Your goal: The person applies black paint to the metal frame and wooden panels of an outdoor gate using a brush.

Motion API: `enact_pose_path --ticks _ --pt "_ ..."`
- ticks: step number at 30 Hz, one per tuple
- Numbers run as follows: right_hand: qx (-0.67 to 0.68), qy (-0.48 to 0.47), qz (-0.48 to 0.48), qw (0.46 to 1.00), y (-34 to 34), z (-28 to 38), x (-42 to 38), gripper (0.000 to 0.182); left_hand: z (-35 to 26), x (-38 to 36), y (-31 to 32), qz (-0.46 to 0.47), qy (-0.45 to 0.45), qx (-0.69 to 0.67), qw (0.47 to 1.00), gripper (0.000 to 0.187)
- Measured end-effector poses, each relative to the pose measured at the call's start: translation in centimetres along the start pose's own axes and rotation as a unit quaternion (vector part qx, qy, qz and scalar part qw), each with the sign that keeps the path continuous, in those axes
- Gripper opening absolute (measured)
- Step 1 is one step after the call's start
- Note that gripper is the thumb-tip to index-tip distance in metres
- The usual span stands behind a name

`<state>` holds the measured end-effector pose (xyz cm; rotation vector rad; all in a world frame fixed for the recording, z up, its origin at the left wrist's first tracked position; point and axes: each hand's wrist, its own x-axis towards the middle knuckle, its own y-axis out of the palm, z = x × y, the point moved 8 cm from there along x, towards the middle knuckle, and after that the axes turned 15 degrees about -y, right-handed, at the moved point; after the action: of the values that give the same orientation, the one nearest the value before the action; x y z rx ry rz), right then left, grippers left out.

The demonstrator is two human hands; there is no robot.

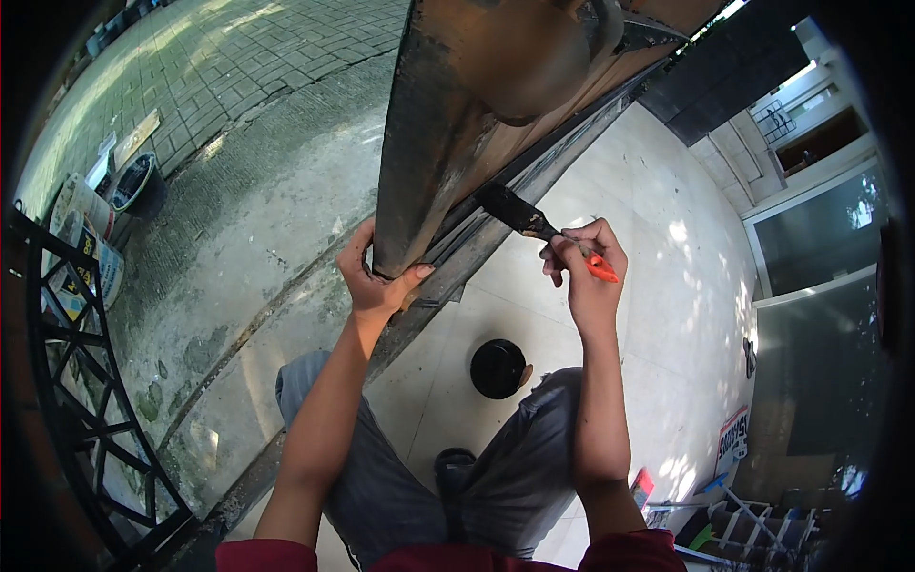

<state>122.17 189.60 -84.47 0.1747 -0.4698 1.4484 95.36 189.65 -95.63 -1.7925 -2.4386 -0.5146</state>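
Observation:
My right hand (589, 262) holds a paintbrush (519, 212) by its orange-red handle. The brush's wide bristle end is black, and its tip meets the lower edge of a large brown and black gate-like panel (443, 143). My left hand (379, 284) grips the panel's near end, thumb on one side and fingers on the other. Below, between my knees, a round black pot (497, 369) stands on the tiled floor. Its contents look dark, and something small and brown sits at its rim.
At the left, several buckets (140, 186) stand on rough concrete near a black lattice metal frame (86, 381). Brick paving (257, 67) lies beyond. A metal track (381, 353) borders the pale tiles (648, 248). A folded ladder-like rack (748, 524) lies at the lower right.

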Motion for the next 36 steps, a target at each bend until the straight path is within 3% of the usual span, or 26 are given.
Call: enact_pose_path --ticks 5,10,14,18,22,26,28,32,36 --pt "0.004 -0.03 -0.032 0.999 -0.7 0.6 0.0 0.008 -0.3 0.1 0.0 -0.002 0.002 -0.017 1.0 0.063" --pt "0.021 -0.026 0.028 0.999 0.8 0.9 -0.7 0.011 -1.0 0.1 0.1 -0.015 0.013 -0.004 1.0 0.061" --pt "-0.015 -0.03 -0.017 0.999 0.3 0.7 -0.4 0.012 -1.0 0.0 0.0 -0.017 0.013 0.005 1.0 0.06" --pt "0.027 -0.035 0.036 0.998 1.1 1.0 -0.9 0.013 -0.7 0.2 0.1 -0.015 0.015 -0.001 1.0 0.06" --pt "-0.006 -0.016 -0.017 1.0 0.5 1.0 -0.6 0.013 -0.5 0.1 0.0 -0.016 0.014 0.002 1.0 0.06" --pt "-0.009 -0.029 0.042 0.999 2.1 1.1 -1.2 0.012 -0.8 0.2 0.2 -0.02 0.004 -0.012 1.0 0.06" --pt "0.058 -0.024 0.02 0.998 1.8 1.1 -1.3 0.012 -1.3 0.2 0.2 -0.021 0.021 -0.018 0.999 0.061" --pt "-0.023 -0.034 -0.027 0.999 0.8 1.2 -0.4 0.012 -0.3 0.1 -0.1 -0.014 0.001 0.002 1.0 0.06" --pt "0.003 -0.023 0.036 0.999 2.0 1.7 -1.4 0.012 -0.7 0.3 0.1 -0.013 0.004 -0.007 1.0 0.058"
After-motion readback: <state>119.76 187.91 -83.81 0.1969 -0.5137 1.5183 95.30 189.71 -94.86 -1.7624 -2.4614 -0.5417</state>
